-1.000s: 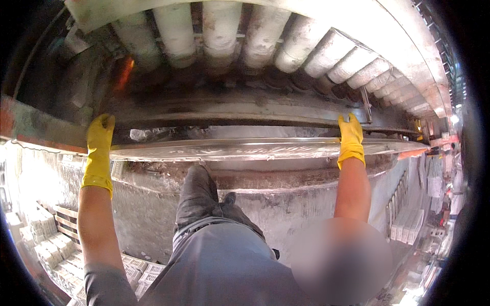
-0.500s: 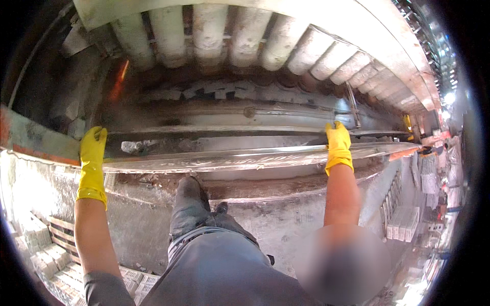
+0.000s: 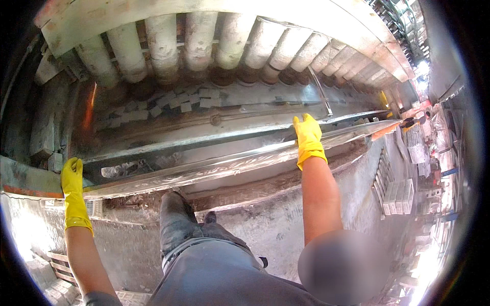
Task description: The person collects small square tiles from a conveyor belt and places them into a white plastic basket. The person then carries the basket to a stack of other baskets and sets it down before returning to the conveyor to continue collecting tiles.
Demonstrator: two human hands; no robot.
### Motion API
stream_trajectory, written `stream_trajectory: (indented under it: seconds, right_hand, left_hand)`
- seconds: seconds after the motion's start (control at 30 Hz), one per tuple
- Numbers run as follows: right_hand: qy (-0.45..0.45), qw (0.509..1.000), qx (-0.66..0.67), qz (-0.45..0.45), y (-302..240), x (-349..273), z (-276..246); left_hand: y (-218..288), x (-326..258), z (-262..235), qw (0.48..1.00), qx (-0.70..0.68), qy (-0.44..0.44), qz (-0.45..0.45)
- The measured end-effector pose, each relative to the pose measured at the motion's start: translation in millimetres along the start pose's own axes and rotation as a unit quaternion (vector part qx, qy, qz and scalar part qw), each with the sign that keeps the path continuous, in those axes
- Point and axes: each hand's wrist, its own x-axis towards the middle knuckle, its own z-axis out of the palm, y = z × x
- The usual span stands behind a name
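Note:
Both hands wear long yellow rubber gloves and are set wide apart along a long metal panel (image 3: 219,167), whose near edge is pale and worn. My left hand (image 3: 72,176) is at the panel's left end, fingers bent down over it. My right hand (image 3: 308,136) closes over the upper edge further right. Behind the panel runs a long dark gap, bounded by a straight metal rail (image 3: 199,136). The fingertips of both hands are partly hidden. A thin metal rod (image 3: 320,92) slants down just beyond my right hand.
A row of thick pale cylinders (image 3: 162,46) hangs beneath a curved-looking beam (image 3: 204,7). Whitish blocks (image 3: 196,99) lie in the dark recess, with an orange glow (image 3: 89,106) at left. Stacked pale blocks (image 3: 398,198) stand on the right. My leg (image 3: 176,217) is against the near ledge.
The view has shifted and tilted, so the panel and cylinders now appear further left and slanted. Both hands keep about the same places along the panel.

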Motion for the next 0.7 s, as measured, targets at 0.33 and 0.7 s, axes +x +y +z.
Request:
stream_trajectory:
  seconds: [0.33, 0.7]
  right_hand:
    - [0.019, 1.0, 0.015, -0.013, 14, 2, 7]
    - [0.031, 0.999, 0.008, -0.017, 6, -5, -2]
  left_hand:
    - [-4, -2, 3, 1.0, -0.009, 0.011, -0.017]
    - [1, -8, -4, 0.999, 0.032, 0.011, 0.007]
